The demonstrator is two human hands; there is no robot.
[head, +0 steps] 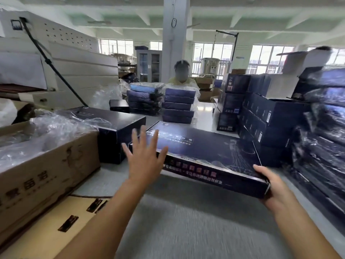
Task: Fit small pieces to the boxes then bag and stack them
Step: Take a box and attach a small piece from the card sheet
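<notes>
Right hand grips the flat, glossy dark box at its corner; left hand, fingers spread, is at its other end.

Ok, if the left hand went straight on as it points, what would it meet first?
Probably the left end of the long dark box the right hand grips; the left hand looks almost on it, depth unclear.
</notes>
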